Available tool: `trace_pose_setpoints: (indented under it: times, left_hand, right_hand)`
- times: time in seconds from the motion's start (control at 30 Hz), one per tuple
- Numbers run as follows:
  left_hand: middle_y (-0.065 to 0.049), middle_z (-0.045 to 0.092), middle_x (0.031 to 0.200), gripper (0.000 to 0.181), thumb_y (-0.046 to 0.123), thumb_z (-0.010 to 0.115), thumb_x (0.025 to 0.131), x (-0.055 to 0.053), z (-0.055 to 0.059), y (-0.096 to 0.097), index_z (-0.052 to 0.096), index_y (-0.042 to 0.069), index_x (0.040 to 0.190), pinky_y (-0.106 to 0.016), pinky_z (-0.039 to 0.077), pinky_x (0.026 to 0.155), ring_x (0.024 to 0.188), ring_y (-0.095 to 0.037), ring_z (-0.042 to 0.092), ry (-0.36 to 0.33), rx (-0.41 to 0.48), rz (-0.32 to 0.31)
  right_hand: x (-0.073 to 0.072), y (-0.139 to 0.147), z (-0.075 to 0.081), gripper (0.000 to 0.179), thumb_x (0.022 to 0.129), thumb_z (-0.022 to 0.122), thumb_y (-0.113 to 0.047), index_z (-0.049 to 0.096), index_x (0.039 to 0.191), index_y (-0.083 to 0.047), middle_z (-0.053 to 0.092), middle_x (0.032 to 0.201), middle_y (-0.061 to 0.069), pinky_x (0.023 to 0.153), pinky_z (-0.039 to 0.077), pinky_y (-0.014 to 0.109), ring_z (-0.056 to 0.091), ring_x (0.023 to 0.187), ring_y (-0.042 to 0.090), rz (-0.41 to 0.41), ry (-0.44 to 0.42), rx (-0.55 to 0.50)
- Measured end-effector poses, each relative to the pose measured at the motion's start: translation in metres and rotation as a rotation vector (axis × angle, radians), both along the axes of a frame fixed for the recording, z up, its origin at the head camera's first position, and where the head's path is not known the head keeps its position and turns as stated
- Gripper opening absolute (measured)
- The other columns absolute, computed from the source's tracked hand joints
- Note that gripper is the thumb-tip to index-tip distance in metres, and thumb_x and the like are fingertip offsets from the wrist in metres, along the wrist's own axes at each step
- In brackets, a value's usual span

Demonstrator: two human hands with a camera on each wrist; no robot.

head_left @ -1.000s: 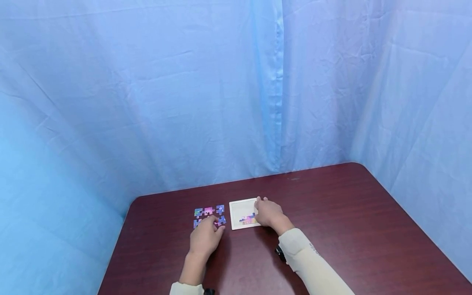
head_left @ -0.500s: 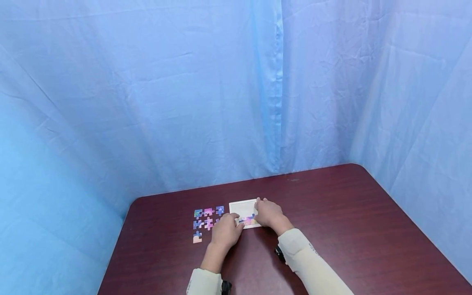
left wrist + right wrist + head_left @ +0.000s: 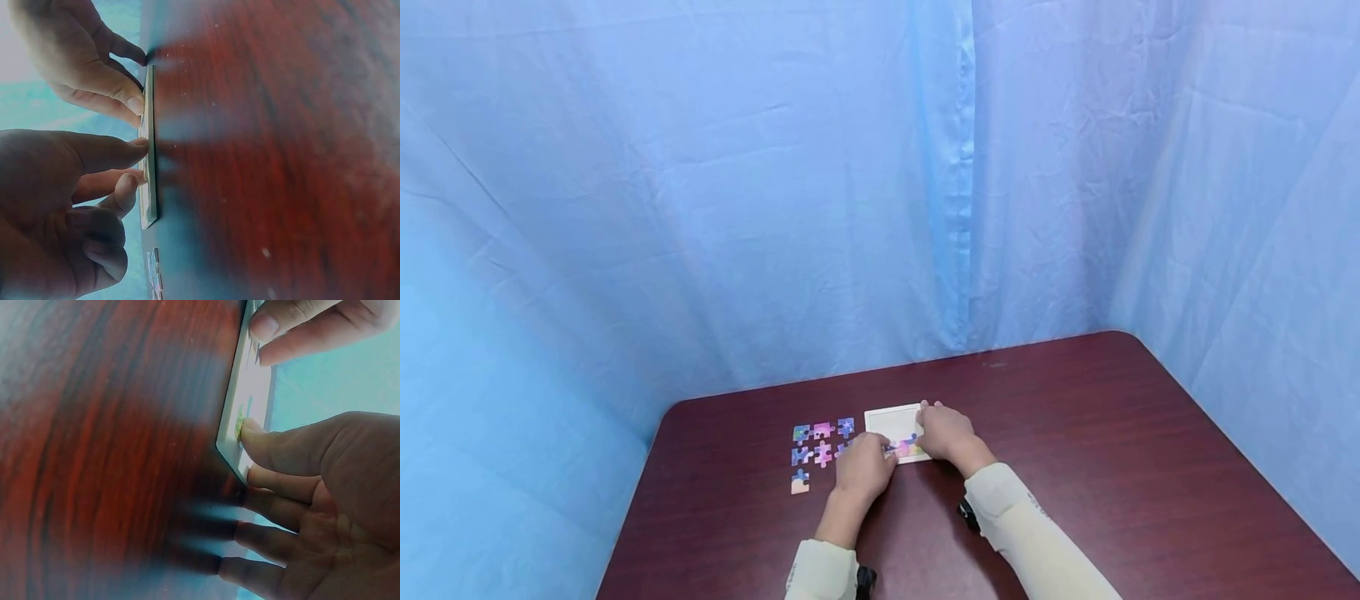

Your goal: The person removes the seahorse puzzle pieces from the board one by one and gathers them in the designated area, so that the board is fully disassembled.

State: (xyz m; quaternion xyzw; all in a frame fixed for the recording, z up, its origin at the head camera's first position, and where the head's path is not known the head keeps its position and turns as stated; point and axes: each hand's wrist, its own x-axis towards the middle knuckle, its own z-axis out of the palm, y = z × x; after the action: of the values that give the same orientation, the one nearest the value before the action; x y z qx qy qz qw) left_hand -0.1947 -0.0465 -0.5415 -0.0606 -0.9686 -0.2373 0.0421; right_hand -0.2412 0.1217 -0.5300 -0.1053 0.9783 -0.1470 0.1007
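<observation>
A white square puzzle tray lies on the table, a row of colourful jigsaw pieces along its near side. My left hand is over the tray's near left part. Its thumb and index finger pinch a jigsaw piece low in the tray; the fingers hide most of it. My right hand holds the tray's right side. In the right wrist view that thumb presses on a yellow-green piece near the corner, the index finger is at the tray's edge, and the other fingers spread down to the table.
Left of the tray, loose jigsaw pieces lie in rows, with a single blue and cream piece nearest the front. My left hand partly covers one of them. Blue curtains surround the dark red table.
My left hand has moved right from the loose pieces to the tray, bringing a jigsaw piece. Over the last half second it has barely shifted. My right hand stays at the tray's right side.
</observation>
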Motion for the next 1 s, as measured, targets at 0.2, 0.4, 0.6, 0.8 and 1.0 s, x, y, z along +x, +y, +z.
trace_pose_setpoints:
  times: [0.2, 0.4, 0.6, 0.8, 1.0]
  left_hand:
    - [-0.008, 0.074, 0.090, 0.020, 0.017, 0.086, 0.085, -0.002, 0.000, 0.001, 0.076, 0.005, 0.097, -0.043, 0.058, 0.070, 0.078, -0.023, 0.070, 0.009, 0.002, 0.000]
    - [-0.004, 0.065, 0.089, 0.022, 0.021, 0.085, 0.087, -0.002, 0.002, 0.003, 0.071, 0.007, 0.096, -0.040, 0.053, 0.068, 0.070, -0.018, 0.060, -0.017, 0.031, 0.007]
    - [-0.002, 0.065, 0.080, 0.018, 0.017, 0.082, 0.090, -0.001, 0.003, 0.003, 0.067, 0.010, 0.091, -0.036, 0.048, 0.062, 0.066, -0.016, 0.057, -0.008, 0.075, 0.000]
    - [0.003, 0.058, 0.069, 0.018, 0.014, 0.078, 0.093, -0.003, 0.007, 0.002, 0.062, 0.013, 0.083, -0.030, 0.041, 0.056, 0.059, -0.012, 0.050, 0.007, 0.107, -0.012]
    - [0.004, 0.057, 0.067, 0.018, 0.018, 0.078, 0.094, -0.002, 0.015, -0.002, 0.063, 0.014, 0.085, -0.030, 0.041, 0.057, 0.060, -0.012, 0.049, -0.020, 0.107, -0.002]
  right_hand:
    - [0.000, -0.001, 0.001, 0.026, 0.094, 0.076, -0.020, 0.077, 0.116, -0.007, 0.051, 0.162, 0.013, 0.090, 0.060, 0.049, 0.050, 0.150, 0.035, -0.014, -0.003, -0.006]
    - [0.001, -0.001, 0.000, 0.028, 0.093, 0.078, -0.020, 0.059, 0.073, -0.014, 0.053, 0.160, 0.014, 0.085, 0.059, 0.048, 0.052, 0.148, 0.037, -0.023, 0.000, -0.020]
    - [0.001, -0.001, -0.003, 0.032, 0.094, 0.078, -0.021, 0.056, 0.071, -0.014, 0.052, 0.161, 0.014, 0.082, 0.058, 0.047, 0.051, 0.149, 0.036, -0.026, 0.004, -0.025]
    - [0.000, -0.001, -0.003, 0.025, 0.093, 0.076, -0.017, 0.060, 0.074, -0.013, 0.053, 0.160, 0.013, 0.089, 0.059, 0.050, 0.051, 0.149, 0.035, -0.028, 0.015, -0.027]
    - [0.000, -0.002, -0.001, 0.027, 0.093, 0.077, -0.018, 0.059, 0.073, -0.015, 0.054, 0.160, 0.013, 0.091, 0.059, 0.051, 0.051, 0.149, 0.035, -0.024, 0.013, -0.022]
